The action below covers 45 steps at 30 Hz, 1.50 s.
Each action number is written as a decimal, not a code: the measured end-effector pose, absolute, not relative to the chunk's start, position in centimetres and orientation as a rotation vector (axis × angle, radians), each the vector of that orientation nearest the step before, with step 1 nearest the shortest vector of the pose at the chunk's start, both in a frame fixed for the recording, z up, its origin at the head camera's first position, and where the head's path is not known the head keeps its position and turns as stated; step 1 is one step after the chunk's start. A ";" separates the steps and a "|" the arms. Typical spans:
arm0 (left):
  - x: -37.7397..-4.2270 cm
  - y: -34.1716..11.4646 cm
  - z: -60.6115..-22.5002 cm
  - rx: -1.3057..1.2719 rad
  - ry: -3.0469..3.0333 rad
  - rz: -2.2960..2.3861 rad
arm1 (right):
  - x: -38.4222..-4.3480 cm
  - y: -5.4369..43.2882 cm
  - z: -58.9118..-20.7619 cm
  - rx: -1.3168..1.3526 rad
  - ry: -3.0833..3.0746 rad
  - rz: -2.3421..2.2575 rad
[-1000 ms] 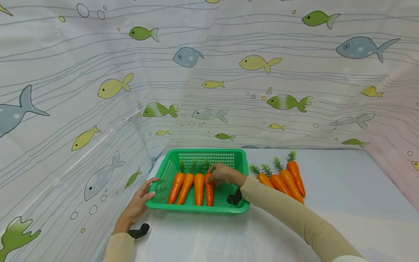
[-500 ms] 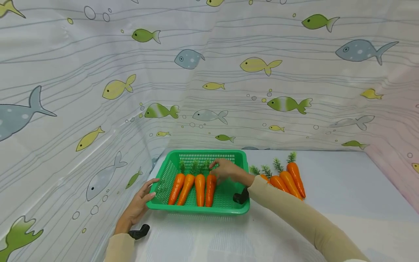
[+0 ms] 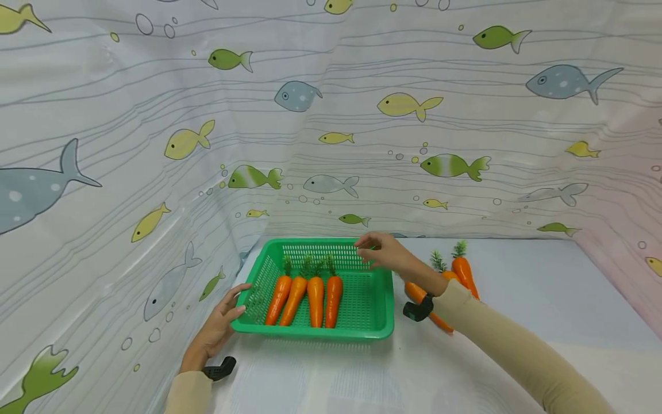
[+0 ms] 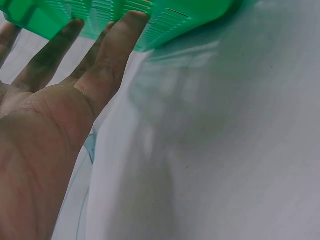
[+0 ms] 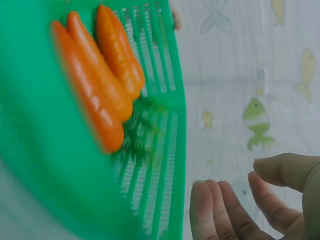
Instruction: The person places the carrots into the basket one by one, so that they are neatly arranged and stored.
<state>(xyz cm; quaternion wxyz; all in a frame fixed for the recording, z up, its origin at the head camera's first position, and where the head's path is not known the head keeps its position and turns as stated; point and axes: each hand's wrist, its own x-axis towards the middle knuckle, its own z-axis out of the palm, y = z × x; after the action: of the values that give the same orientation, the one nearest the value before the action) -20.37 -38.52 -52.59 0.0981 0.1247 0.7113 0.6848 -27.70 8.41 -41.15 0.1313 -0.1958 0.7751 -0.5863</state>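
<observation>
White sheeting [image 3: 465, 126], printed with green, yellow and grey-blue fish among thin wavy lines, hangs behind and to the left, creased along the left side and tinted pink towards the right. It meets a pale, smooth tabletop [image 3: 522, 282], where a soft shadow lies before a green plastic basket [image 3: 315, 332] with slotted walls. Inside the basket, four orange carrots [image 3: 316, 302] lie side by side, leafy tops towards the far wall, mostly in its left and middle part. More carrots [image 3: 463, 270] lie on the tabletop right of the basket, partly hidden by the right arm. The left hand [image 3: 219, 319] rests its extended fingers against the basket's left side. The right hand [image 3: 385, 253], well apart from the left, hangs over the basket's far right corner, fingers loosely bent, thumb clear of them, holding nothing. Beige sleeves [image 3: 517, 339] cover both forearms, and a black device [image 3: 419, 309] sits at each wrist.
</observation>
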 end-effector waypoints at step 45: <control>-20.4 -38.5 -52.7 0.389 2.115 2.027 | -26.7 30.3 -51.7 -0.018 2.804 -1.341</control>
<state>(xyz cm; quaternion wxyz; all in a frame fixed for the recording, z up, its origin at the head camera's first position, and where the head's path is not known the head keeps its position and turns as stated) -20.39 -38.54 -52.71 0.0928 0.1312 0.7126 0.6829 -26.66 30.35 -51.72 0.0168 -0.0059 0.9019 -0.4315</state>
